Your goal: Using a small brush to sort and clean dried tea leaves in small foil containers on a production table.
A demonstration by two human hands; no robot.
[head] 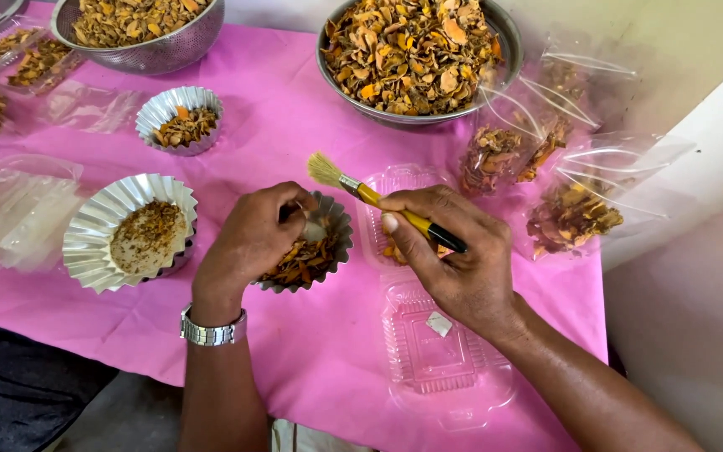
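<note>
The fluted foil cup (315, 251) holding dried orange-brown slices sits on the pink cloth (294, 125) at the centre of the table, directly before the person. The left hand (253, 238) rests over its near rim, fingers curled inward and pressed on a small pale piece at the cup's upper edge; a metal wristwatch (211, 332) is on that wrist. The right hand (453, 251) is just beside the cup on the right, fingers closed around the yellow-and-black handle of a brush (378, 199), whose pale bristles point up and left, above the cup.

Under the right hand lies an open clear plastic clamshell box (437, 351), a few slices visible in its far half. To the left stands a larger foil cup (127, 230) of crumbly brown powder, and behind it a smaller foil cup (179, 120) of slices. Two steel bowls (416, 59) heaped with the same slices stand at the far edge. Clear filled pouches (571, 213) lie to the right.
</note>
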